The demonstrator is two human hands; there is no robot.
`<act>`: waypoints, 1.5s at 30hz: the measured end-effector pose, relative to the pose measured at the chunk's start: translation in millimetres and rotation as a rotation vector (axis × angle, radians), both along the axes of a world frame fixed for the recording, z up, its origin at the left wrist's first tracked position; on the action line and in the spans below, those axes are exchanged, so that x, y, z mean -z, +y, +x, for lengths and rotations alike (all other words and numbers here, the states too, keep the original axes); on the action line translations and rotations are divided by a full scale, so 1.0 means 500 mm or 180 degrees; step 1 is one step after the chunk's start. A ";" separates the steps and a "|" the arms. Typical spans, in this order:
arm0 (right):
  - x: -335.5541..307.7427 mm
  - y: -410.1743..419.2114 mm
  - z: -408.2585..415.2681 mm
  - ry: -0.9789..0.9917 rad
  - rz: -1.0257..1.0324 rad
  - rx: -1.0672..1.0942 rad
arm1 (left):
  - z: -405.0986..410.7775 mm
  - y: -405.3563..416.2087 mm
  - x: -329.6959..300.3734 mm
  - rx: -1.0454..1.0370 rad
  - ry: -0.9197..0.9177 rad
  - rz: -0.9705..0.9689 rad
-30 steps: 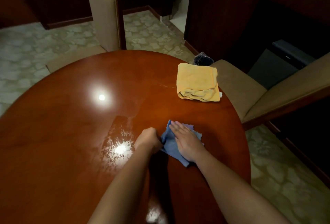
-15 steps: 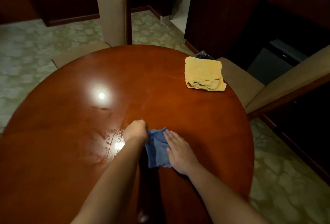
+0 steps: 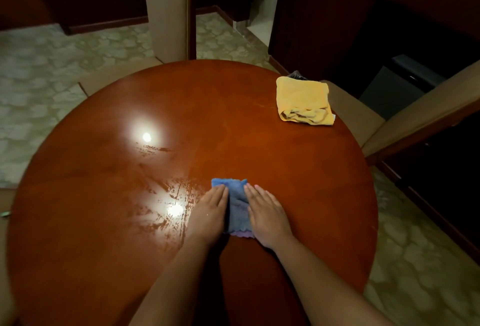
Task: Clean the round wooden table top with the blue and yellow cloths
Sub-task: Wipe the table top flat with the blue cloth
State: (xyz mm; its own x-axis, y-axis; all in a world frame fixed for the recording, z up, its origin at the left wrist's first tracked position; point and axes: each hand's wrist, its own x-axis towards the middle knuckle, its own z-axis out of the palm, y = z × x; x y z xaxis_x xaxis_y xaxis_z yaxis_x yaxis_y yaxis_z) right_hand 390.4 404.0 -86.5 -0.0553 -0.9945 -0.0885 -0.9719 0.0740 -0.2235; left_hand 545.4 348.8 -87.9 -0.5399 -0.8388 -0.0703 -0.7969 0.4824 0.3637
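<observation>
Your left hand (image 3: 211,211) and right hand (image 3: 267,212) press flat, fingers straight, on the folded blue cloth (image 3: 237,204) near the round wooden table top's (image 3: 259,149) near edge. The folded yellow cloth (image 3: 304,100) lies at its far-right rim, nearer your right hand; wet streaks lie left of the blue cloth

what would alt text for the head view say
Both hands, left hand and right hand, press flat on a folded blue cloth on a glossy round wooden table top. A folded yellow cloth lies at its far right edge.
</observation>
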 end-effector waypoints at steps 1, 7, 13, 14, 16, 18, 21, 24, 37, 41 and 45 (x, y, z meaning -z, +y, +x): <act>0.000 0.001 -0.004 0.0158 -0.0036 -0.0002 | 0.009 0.005 0.003 0.0234 -0.0281 -0.0178; 0.003 -0.012 0.006 0.0280 -0.0140 0.0478 | 0.010 -0.005 -0.012 0.0506 -0.0725 -0.0348; 0.017 -0.024 0.009 -0.0012 0.0042 0.0129 | -0.019 -0.013 -0.012 0.0080 -0.0531 0.0089; 0.019 -0.024 0.008 0.0035 0.0045 0.0105 | -0.024 -0.009 -0.004 0.0047 -0.0661 0.0117; 0.025 -0.023 0.008 0.0113 0.0059 0.0050 | -0.028 -0.005 0.004 -0.0088 -0.0697 0.0100; 0.030 -0.034 0.006 0.0164 0.0059 -0.0048 | -0.025 -0.010 0.014 -0.0190 -0.0697 -0.0024; 0.030 -0.086 0.000 0.0231 -0.0012 -0.0431 | -0.011 -0.029 0.013 -0.0413 -0.0752 -0.0143; 0.029 -0.165 0.023 0.0269 -0.0034 -0.0867 | 0.024 -0.061 0.005 -0.0682 -0.0910 -0.0108; 0.024 -0.469 0.158 0.0351 0.0123 -0.1547 | 0.150 -0.320 0.017 -0.1297 -0.1348 -0.0203; 0.026 -0.549 0.175 0.0619 0.0065 -0.1287 | 0.170 -0.429 0.020 -0.1038 -0.1261 -0.0347; 0.028 -0.618 0.188 0.0689 0.0129 -0.1022 | 0.182 -0.528 0.028 -0.0780 -0.1150 -0.0344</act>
State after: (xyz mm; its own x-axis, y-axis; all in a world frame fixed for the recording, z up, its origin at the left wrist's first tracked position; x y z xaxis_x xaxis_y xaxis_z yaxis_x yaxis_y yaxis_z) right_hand 484.6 95.2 -100.8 0.2365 -0.9602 -0.1485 -0.9714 -0.2371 -0.0139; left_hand 636.3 84.8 -101.6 -0.2813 -0.9517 -0.1229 -0.9589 0.2836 -0.0009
